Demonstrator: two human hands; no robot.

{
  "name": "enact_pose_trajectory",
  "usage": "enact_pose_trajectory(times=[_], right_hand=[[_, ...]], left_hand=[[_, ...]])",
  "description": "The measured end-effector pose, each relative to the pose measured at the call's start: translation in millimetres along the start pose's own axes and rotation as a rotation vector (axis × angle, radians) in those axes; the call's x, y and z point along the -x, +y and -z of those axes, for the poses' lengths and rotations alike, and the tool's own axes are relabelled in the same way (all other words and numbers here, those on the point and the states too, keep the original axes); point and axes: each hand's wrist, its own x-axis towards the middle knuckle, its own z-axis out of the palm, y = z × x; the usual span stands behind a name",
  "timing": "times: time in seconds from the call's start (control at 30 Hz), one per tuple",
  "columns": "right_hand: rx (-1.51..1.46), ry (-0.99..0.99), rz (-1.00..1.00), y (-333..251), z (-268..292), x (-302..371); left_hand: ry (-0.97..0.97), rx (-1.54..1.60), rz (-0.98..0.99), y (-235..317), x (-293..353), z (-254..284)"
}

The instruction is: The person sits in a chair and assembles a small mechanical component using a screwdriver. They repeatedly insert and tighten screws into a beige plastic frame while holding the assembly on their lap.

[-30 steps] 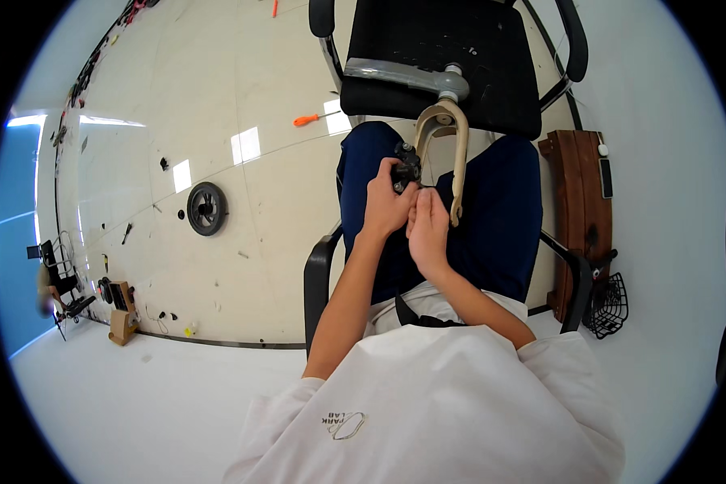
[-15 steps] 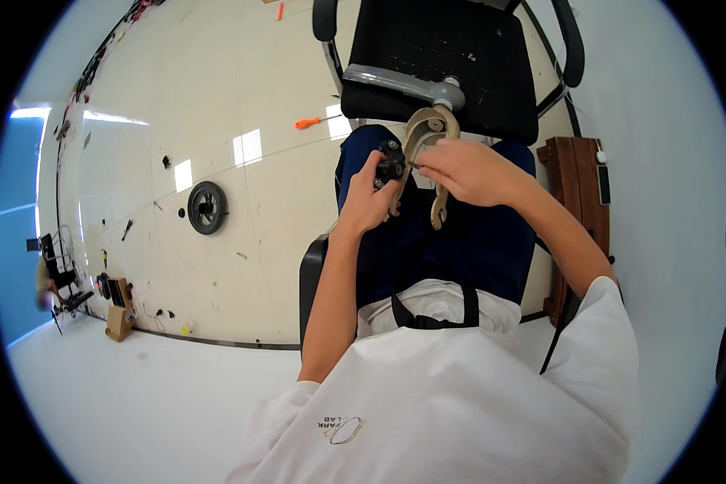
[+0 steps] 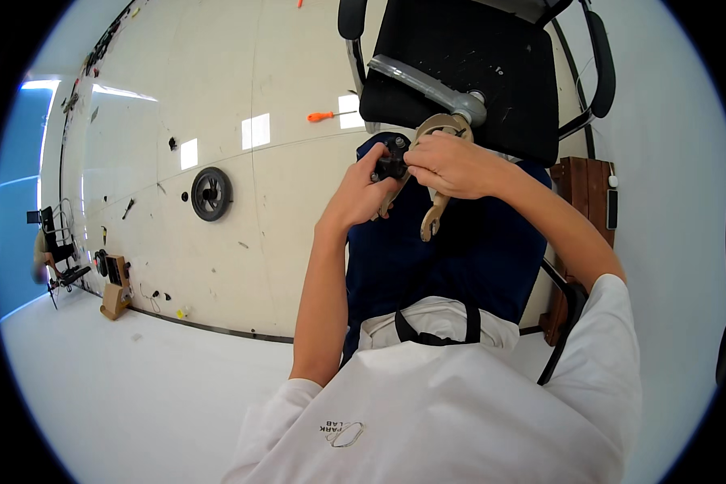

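Observation:
Over my lap in dark blue trousers I hold a small black part and a tan U-shaped bracket. My left hand grips the black part from below. My right hand closes over the top of the tan bracket, whose open ends hang down below my fingers. The two hands touch at the black part. Where the bracket meets the black part is hidden by my fingers.
A black office chair with a grey metal arm lies tipped just beyond my hands. An orange screwdriver and a black wheel lie on the pale floor. A brown wooden piece stands at right, small tools at left.
My right arm has lifted and swung out to the right, its hand now on top of the bracket. The bracket has tilted and risen. My left hand stays on the black part.

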Motion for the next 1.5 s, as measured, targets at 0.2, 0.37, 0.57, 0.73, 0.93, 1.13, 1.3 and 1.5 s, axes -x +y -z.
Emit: enact_pose_trajectory(times=[0.2,0.37,0.57,0.73,0.93,1.13,1.3,1.5], right_hand=[[0.072,-0.107,0.101,5.4,6.0,-7.8],[0.109,-0.150,0.126,4.6,13.1,-14.8],[0.303,-0.166,0.258,9.9,25.6,-23.0],[0.395,-0.231,0.284,7.6,28.5,-25.5],[0.535,-0.174,0.449,22.4,25.4,-16.0],[0.472,-0.239,0.402,20.4,30.3,-19.5],[0.180,-0.364,0.216,10.0,35.5,-26.4],[0.411,-0.292,0.409,16.9,37.4,-28.1]], left_hand=[[-0.012,0.020,0.058,5.3,0.2,3.4],[-0.011,0.048,0.067,5.2,-0.9,6.0],[-0.008,0.004,0.070,12.9,2.0,5.8],[-0.041,-0.039,0.054,8.2,1.3,6.9],[-0.039,-0.023,0.066,8.8,0.8,7.2],[-0.028,-0.021,0.077,13.6,1.3,7.6],[-0.042,-0.061,0.070,11.1,2.1,7.7],[-0.027,-0.083,0.017,5.4,-0.1,8.5]])
